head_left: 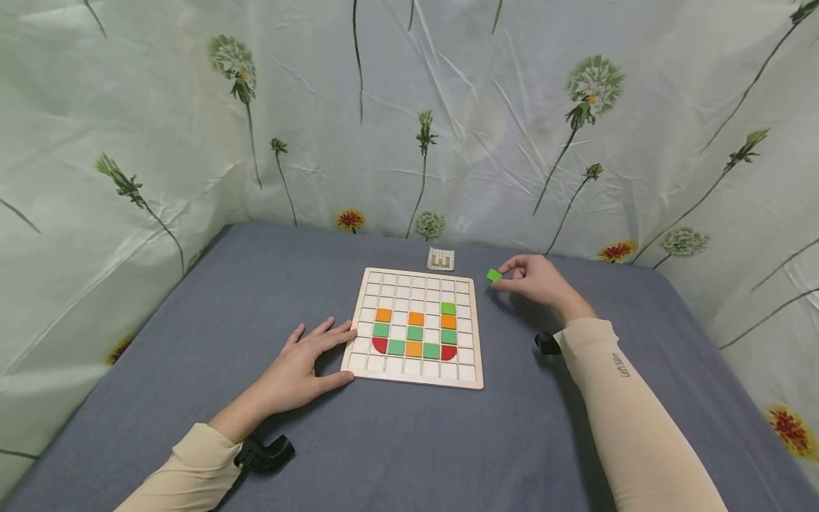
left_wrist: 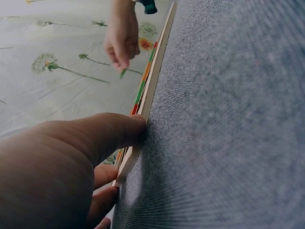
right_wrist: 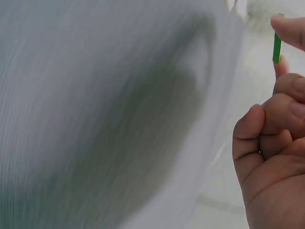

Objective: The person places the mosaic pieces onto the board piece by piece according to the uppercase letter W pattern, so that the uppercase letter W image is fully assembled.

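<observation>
Between thumb and forefinger, my right hand [head_left: 536, 281] pinches a small green square tile [head_left: 494, 275]. The tile is raised above the cloth, to the right of a wooden grid board [head_left: 414, 281]; it appears edge-on in the right wrist view [right_wrist: 277, 47]. My left hand [head_left: 313, 366] rests on the table with spread fingers, its fingertips and thumb touching the board's left edge. On the board, green, orange and rounded red tiles [head_left: 449, 352] form a shape like a wide "W", with a green tile [head_left: 448, 308] topping its right column.
A small printed pattern card [head_left: 441, 259] lies behind the board. Grey-blue cloth [head_left: 409, 448] covers the table, and a flower-printed curtain [head_left: 397, 142] hangs along its far side. Black wrist-worn devices [head_left: 265, 455] sit below both hands.
</observation>
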Available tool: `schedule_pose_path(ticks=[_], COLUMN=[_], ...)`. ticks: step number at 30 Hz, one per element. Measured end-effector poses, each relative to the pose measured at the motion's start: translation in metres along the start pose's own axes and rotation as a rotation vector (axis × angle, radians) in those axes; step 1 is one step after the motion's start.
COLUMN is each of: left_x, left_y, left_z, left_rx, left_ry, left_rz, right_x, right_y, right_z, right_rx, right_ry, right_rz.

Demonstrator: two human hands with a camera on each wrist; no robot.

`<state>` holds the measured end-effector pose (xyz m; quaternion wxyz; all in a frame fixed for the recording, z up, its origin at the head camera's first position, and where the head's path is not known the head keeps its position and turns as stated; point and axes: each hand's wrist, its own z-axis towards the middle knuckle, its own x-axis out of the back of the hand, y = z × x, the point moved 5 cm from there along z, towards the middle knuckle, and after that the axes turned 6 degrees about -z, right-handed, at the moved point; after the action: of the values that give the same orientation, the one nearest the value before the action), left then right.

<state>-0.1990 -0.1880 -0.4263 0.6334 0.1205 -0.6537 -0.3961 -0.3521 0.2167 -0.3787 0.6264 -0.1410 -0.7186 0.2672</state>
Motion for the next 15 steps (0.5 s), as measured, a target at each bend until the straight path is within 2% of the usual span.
schedule_pose_path(ticks=[9, 15], left_x=[0.000, 0.001], left_y=[0.000, -0.001], left_z=[0.000, 0.001], left_rx=[0.007, 0.004], left_ry=[-0.007, -0.007], left_rz=[-0.010, 0.001], right_x=[-0.033, -0.054], right_y=[-0.065, -0.098], right_z=[0.010, 0.015], right_rx=[0.125, 0.186], right_ry=[-0.054, -0.107], right_rz=[0.061, 0.061])
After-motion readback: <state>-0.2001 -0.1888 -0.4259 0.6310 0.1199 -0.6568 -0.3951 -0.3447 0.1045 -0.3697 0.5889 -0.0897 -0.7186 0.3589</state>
